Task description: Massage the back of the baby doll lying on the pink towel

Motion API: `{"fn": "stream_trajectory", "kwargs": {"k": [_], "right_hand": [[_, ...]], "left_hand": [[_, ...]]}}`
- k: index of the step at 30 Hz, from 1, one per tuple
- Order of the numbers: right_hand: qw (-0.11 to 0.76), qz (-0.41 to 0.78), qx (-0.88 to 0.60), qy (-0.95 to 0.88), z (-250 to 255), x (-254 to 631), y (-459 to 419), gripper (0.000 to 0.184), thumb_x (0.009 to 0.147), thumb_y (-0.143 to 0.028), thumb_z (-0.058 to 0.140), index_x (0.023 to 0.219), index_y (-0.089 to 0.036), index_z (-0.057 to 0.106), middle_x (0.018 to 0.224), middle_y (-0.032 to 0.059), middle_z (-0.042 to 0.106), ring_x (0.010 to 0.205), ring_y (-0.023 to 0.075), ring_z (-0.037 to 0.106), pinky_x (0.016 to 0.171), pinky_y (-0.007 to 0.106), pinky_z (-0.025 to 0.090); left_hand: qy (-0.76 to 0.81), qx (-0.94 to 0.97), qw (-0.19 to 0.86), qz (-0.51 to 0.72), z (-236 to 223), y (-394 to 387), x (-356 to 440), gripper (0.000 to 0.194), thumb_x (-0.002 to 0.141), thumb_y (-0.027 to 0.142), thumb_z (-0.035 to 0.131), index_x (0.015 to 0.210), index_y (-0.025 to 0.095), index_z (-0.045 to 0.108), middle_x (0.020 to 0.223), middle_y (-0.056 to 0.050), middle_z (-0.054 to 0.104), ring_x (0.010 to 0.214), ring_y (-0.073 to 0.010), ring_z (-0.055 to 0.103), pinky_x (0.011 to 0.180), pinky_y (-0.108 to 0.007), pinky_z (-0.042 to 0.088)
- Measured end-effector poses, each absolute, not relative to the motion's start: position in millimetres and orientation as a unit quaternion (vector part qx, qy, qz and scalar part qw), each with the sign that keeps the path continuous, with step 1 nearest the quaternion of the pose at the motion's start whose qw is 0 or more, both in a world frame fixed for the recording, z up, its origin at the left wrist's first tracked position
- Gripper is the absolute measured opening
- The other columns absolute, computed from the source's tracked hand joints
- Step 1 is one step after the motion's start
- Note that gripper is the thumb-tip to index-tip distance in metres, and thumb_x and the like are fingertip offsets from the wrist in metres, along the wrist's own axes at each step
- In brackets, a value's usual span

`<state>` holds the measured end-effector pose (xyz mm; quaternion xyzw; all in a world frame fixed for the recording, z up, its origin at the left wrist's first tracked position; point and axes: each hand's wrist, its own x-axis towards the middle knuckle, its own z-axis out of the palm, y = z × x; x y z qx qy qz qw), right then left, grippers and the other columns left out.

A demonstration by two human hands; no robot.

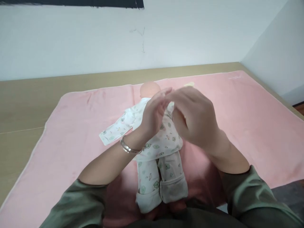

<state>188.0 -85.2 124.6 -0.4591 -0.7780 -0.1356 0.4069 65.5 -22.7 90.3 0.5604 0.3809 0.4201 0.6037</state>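
A baby doll lies on its back on a pink blanket (249, 126), its bald head (149, 89) away from me. It wears a white printed top (161, 142) and matching trousers (148, 177) with turned-up cuffs. One sleeve (116, 128) stretches out to the left; the other arm is hidden behind my hands. Over the doll's chest, my left hand (154, 114) has its fingers stretched out and leaning together. My right hand (196, 115) is bent at the knuckles and smeared by motion, its fingertips meeting the left ones. Whether anything is between them is hidden.
The blanket covers a wooden surface (21, 104) that runs up to a white wall (83, 44). A small cream-coloured piece (189, 84) shows just beyond my right hand. A dark strip (71, 2) hangs on the wall at the top left.
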Motion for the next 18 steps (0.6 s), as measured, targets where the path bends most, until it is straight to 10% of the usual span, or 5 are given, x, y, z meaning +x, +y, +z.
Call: {"fn": "stream_trajectory", "kwargs": {"k": [5, 18], "right_hand": [[0.17, -0.043, -0.663, -0.728, 105.5, 218.6, -38.0, 0.058, 0.088, -0.005, 0.031, 0.144, 0.009, 0.036, 0.15, 0.0252, 0.035, 0.143, 0.0318, 0.029, 0.118, 0.049, 0.03], [0.048, -0.07, -0.702, -0.707, 115.1, 218.9, -36.7, 0.052, 0.09, -0.005, 0.033, 0.14, 0.002, 0.046, 0.15, 0.0228, 0.037, 0.142, 0.0284, 0.034, 0.118, 0.056, 0.025]], "left_hand": [[0.257, 0.284, 0.83, 0.405, 105.9, 7.5, 106.5, 0.06, 0.101, 0.046, 0.022, 0.147, 0.011, 0.038, 0.141, -0.014, 0.056, 0.142, -0.0254, 0.044, 0.113, -0.04, 0.044], [0.338, 0.194, 0.847, 0.361, 108.4, -22.0, 56.5, 0.065, 0.099, 0.039, 0.034, 0.153, 0.005, 0.027, 0.155, -0.018, 0.04, 0.146, -0.023, 0.037, 0.12, -0.032, 0.031]]}}
